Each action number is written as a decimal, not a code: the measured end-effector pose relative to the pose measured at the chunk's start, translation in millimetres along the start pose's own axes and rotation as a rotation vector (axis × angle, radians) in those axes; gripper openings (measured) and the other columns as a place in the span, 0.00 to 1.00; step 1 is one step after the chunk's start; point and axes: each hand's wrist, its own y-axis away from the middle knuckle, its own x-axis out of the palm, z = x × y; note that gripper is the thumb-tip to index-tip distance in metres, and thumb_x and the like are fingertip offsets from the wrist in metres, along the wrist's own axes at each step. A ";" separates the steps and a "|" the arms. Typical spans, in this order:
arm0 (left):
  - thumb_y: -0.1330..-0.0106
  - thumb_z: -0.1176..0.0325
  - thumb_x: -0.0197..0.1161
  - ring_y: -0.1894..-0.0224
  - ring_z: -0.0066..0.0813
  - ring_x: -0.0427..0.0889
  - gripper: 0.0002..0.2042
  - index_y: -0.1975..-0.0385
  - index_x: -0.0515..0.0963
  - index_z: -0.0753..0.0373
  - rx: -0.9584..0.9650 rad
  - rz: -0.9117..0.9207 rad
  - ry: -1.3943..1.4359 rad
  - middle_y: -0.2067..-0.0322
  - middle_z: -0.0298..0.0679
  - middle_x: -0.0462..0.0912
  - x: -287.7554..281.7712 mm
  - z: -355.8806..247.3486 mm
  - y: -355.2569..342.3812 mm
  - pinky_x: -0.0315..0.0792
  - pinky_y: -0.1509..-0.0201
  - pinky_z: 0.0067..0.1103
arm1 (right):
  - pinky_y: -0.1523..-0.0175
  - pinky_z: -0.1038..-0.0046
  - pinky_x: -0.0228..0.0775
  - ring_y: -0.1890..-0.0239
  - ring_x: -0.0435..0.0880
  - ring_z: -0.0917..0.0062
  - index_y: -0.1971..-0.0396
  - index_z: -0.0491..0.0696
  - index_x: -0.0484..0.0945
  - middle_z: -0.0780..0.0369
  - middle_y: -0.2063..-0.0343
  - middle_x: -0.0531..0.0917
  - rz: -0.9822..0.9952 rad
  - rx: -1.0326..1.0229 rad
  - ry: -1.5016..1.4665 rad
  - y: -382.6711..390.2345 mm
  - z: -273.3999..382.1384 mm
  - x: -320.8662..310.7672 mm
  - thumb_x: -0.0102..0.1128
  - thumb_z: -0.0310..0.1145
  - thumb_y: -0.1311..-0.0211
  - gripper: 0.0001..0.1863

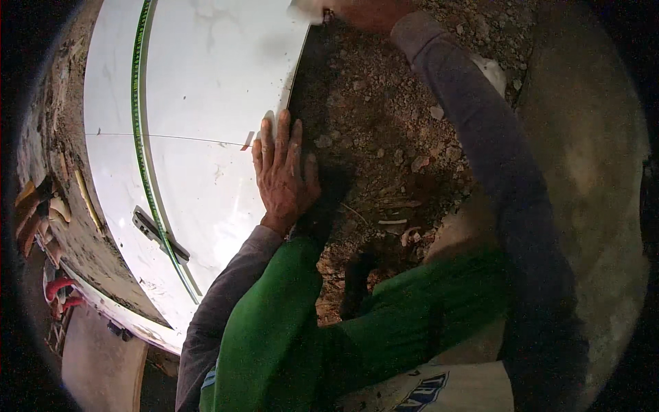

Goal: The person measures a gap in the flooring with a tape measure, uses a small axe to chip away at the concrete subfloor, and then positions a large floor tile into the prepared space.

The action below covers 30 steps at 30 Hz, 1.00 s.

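A large glossy white panel [206,75] lies before me, with a thin dark line drawn across it. My left hand [283,175] rests flat on its right edge, fingers stretched out, close to a small reddish mark at the line's end. Along the panel runs a green measuring tape [136,103]. Under the tape's lower part lies a slim dark grey tool [161,233] whose kind I cannot make out. At the top, my right hand [367,14] reaches to the panel's far right edge; its fingers are blurred and partly cut off by the frame.
Rough soil with stones [391,137] borders the panel on the right, and a smooth grey surface [583,137] stretches beyond it. My green-clad legs [274,302] are bent beside the panel. Broken pieces [34,213] and a red object [60,288] lie at the far left.
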 end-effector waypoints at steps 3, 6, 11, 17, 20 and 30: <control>0.32 0.67 0.60 0.19 0.55 0.49 0.31 0.27 0.67 0.61 0.012 -0.014 0.013 0.20 0.43 0.55 -0.6 -0.3 -6.2 0.46 0.19 0.54 | 0.67 0.55 0.73 0.75 0.81 0.60 0.75 0.43 0.83 0.54 0.81 0.82 0.009 0.392 -0.191 -13.7 -11.6 -22.4 0.58 0.55 0.30 0.28; 0.33 0.67 0.60 0.18 0.55 0.49 0.31 0.27 0.67 0.61 0.031 -0.015 0.022 0.21 0.43 0.55 4.2 -1.6 -7.9 0.46 0.19 0.55 | 0.69 0.57 0.70 0.76 0.78 0.64 0.76 0.44 0.83 0.56 0.82 0.80 0.230 0.195 0.114 -13.2 -12.3 -25.6 0.59 0.54 0.31 0.26; 0.33 0.68 0.59 0.18 0.56 0.48 0.32 0.27 0.66 0.61 -0.001 0.004 0.017 0.21 0.43 0.56 0.3 -3.2 -5.4 0.46 0.20 0.57 | 0.71 0.60 0.70 0.81 0.75 0.66 0.76 0.47 0.84 0.57 0.83 0.79 0.116 0.299 -0.026 -4.9 1.5 -10.4 0.58 0.55 0.30 0.26; 0.33 0.67 0.60 0.19 0.55 0.49 0.32 0.27 0.67 0.60 0.020 -0.030 -0.016 0.21 0.42 0.55 5.7 8.1 2.1 0.47 0.20 0.55 | 0.67 0.54 0.75 0.78 0.82 0.61 0.73 0.46 0.86 0.52 0.80 0.84 0.369 0.072 -0.134 33.3 86.4 1.8 0.57 0.59 0.30 0.30; 0.33 0.67 0.60 0.19 0.55 0.50 0.31 0.27 0.67 0.59 0.014 -0.020 0.029 0.21 0.42 0.55 -0.7 -1.5 -5.2 0.47 0.20 0.55 | 0.62 0.52 0.78 0.71 0.87 0.58 0.70 0.44 0.87 0.48 0.74 0.87 0.241 0.287 -0.144 28.8 52.7 -6.6 0.56 0.61 0.30 0.31; 0.33 0.67 0.60 0.19 0.56 0.49 0.33 0.26 0.64 0.60 0.011 -0.021 -0.010 0.21 0.44 0.55 2.2 2.2 -5.7 0.47 0.20 0.55 | 0.59 0.56 0.82 0.68 0.88 0.59 0.60 0.46 0.88 0.52 0.68 0.88 -0.036 0.203 -0.286 49.9 66.8 26.3 0.62 0.58 0.29 0.26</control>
